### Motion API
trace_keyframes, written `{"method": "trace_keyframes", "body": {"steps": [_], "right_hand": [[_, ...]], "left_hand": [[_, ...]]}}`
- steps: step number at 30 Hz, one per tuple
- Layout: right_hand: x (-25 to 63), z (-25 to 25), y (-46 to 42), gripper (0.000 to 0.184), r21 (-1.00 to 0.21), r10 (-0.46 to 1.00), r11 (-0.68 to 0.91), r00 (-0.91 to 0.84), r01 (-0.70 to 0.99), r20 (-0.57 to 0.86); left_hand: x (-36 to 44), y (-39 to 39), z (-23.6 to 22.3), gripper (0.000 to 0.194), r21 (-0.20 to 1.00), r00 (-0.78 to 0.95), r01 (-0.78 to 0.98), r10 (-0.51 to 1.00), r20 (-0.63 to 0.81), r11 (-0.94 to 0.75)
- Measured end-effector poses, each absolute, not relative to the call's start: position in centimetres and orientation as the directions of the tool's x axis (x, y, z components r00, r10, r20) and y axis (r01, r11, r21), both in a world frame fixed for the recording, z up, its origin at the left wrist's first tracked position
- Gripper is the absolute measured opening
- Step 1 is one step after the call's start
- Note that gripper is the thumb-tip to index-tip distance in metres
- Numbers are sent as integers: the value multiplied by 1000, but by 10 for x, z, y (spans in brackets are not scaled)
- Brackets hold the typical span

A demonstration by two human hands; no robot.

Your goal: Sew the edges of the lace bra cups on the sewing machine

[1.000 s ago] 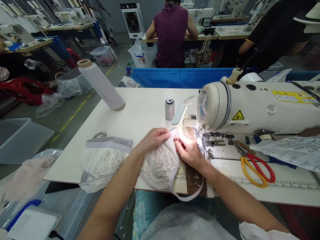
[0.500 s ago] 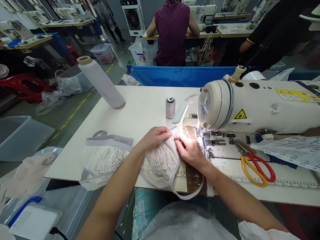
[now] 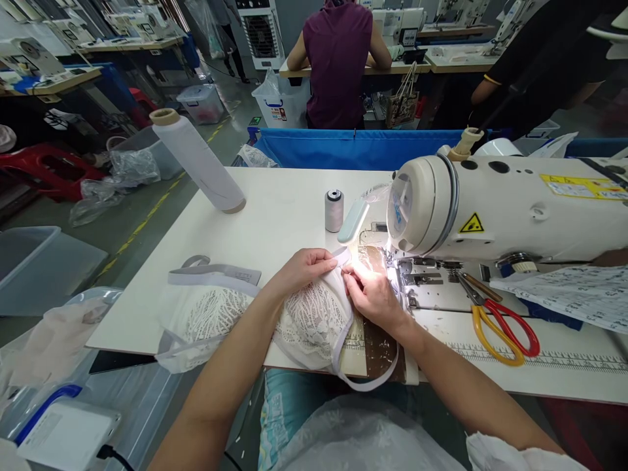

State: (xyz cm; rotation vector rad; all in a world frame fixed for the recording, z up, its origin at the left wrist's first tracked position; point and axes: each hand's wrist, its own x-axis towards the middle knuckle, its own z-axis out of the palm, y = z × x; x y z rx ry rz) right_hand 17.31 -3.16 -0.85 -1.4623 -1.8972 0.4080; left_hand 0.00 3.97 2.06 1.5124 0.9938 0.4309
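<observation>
A pale lace bra (image 3: 314,317) lies across the front of the white table, one cup to the left of my left arm and the other beneath my hands. My left hand (image 3: 307,271) pinches the top edge of the right-hand cup between thumb and fingers. Close beside it, my right hand (image 3: 373,294) is closed on the trimmed edge of the same cup. A thin strap (image 3: 373,383) loops down over the table's front edge. Just right of my hands stands the sewing machine (image 3: 490,206), its lamp lighting the fabric.
Scissors (image 3: 505,327) with red and yellow handles lie right of my right arm. A small thread spool (image 3: 334,210) stands behind my hands, and a large white cone (image 3: 199,160) leans at the back left. Printed paper (image 3: 574,294) rests under the machine arm. People sit beyond the blue cloth (image 3: 343,147).
My hands and the bra have stayed in place. In the background at upper left, a person with a clear plastic bag has shifted slightly.
</observation>
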Motion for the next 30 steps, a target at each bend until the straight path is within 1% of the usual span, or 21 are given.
{"method": "trace_keyframes", "body": {"steps": [11, 16, 24, 30], "right_hand": [[170, -12, -33, 20, -609, 945, 271, -86, 745, 315], [169, -12, -33, 21, -635, 949, 268, -87, 725, 302], [169, -16, -32, 23, -635, 933, 308, -95, 708, 347], [169, -15, -32, 24, -632, 939, 289, -83, 719, 335]], "left_hand": [[0, 40, 18, 30, 942, 570, 329, 780, -257, 69], [1, 40, 19, 30, 936, 566, 345, 780, -266, 69], [1, 40, 18, 30, 942, 563, 326, 783, -264, 83], [2, 40, 18, 29, 942, 564, 326, 783, -264, 82]]}}
